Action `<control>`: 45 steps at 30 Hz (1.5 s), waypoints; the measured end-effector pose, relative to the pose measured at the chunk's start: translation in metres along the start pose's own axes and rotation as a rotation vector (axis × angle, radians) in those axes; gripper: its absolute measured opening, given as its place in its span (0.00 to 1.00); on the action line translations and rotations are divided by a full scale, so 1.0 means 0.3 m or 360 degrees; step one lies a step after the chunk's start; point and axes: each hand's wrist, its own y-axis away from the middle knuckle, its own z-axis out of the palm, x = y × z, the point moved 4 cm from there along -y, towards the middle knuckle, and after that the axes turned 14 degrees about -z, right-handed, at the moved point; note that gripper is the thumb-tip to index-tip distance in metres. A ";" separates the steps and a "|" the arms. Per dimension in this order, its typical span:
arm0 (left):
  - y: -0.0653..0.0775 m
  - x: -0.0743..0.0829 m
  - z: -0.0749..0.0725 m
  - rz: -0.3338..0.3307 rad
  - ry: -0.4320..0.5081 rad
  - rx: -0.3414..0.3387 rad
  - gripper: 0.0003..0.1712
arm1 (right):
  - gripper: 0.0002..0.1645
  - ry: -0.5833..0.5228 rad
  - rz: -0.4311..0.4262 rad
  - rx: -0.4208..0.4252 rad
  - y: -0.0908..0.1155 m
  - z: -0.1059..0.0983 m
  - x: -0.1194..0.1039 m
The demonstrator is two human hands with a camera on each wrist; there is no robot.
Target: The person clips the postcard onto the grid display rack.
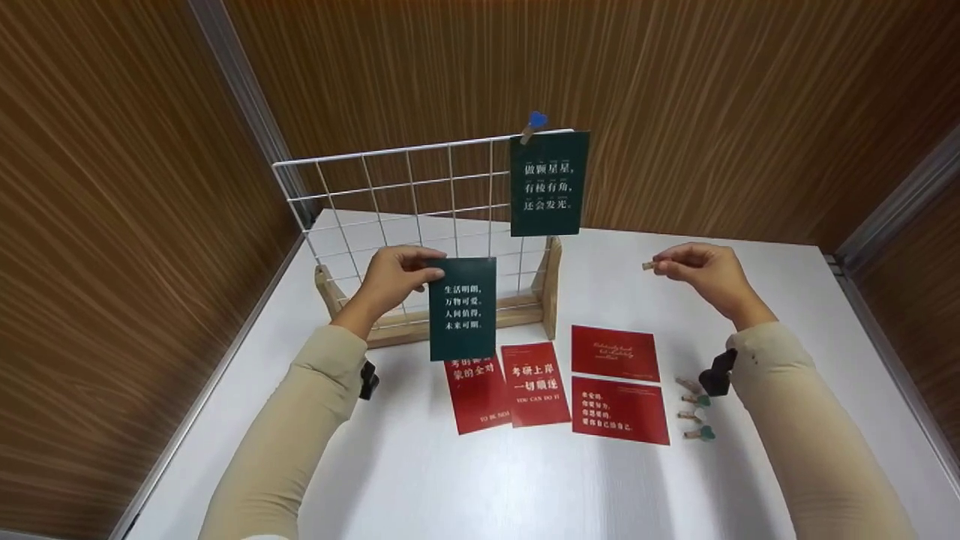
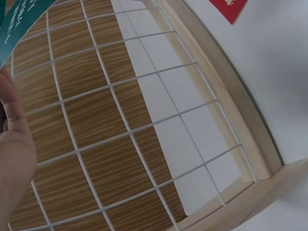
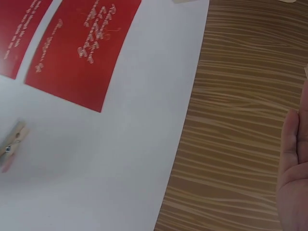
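My left hand (image 1: 397, 276) pinches a dark green card (image 1: 463, 311) with white lettering by its upper left corner, upright in front of a white wire grid (image 1: 386, 184). In the left wrist view, that hand (image 2: 14, 149) and a piece of the card (image 2: 19, 29) show at the left edge. My right hand (image 1: 705, 271), raised to the right of the grid, pinches a small wooden clothespin (image 1: 649, 265) between thumb and fingers. Another green card (image 1: 550, 187) hangs at the grid's top right, clipped by a clothespin with a blue heart (image 1: 535, 120).
The grid stands in a wooden base (image 1: 510, 311). Red cards lie on the white table (image 1: 450, 480), among them an upright one (image 1: 535, 384) and two sideways ones (image 1: 613, 354). Several clothespins (image 1: 697, 433) lie near my right sleeve. Wood-grain panels (image 1: 637, 75) enclose the table.
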 end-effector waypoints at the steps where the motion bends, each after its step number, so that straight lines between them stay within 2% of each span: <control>1: -0.002 0.008 0.001 0.0012 -0.0002 -0.0002 0.15 | 0.16 0.0000 -0.0017 0.0003 -0.007 0.000 -0.010; 6: -0.013 0.045 0.003 0.0056 -0.0005 0.0008 0.15 | 0.15 -0.0021 -0.0084 0.0041 -0.038 -0.007 -0.058; 14: -0.016 0.097 -0.003 0.0079 -0.0027 0.0016 0.15 | 0.16 0.0022 -0.0069 0.0059 -0.088 -0.019 -0.124; 22: -0.026 0.162 -0.013 0.0182 -0.0032 0.0035 0.15 | 0.14 0.0088 -0.0142 0.0084 -0.153 -0.026 -0.208; 28: -0.032 0.201 -0.013 0.0220 -0.0038 0.0054 0.13 | 0.14 0.0107 -0.0187 0.0085 -0.188 -0.028 -0.264; 36: -0.037 0.236 -0.021 0.0299 -0.0065 0.0087 0.13 | 0.12 -0.0132 -0.0293 0.0063 -0.236 -0.020 -0.337; 42: -0.042 0.268 -0.026 0.0325 -0.0057 0.0110 0.13 | 0.13 -0.0013 -0.0302 0.0061 -0.263 -0.024 -0.394; 45: -0.042 0.288 -0.028 0.0324 -0.0048 0.0125 0.13 | 0.14 -0.0016 -0.0320 0.0046 -0.279 -0.022 -0.427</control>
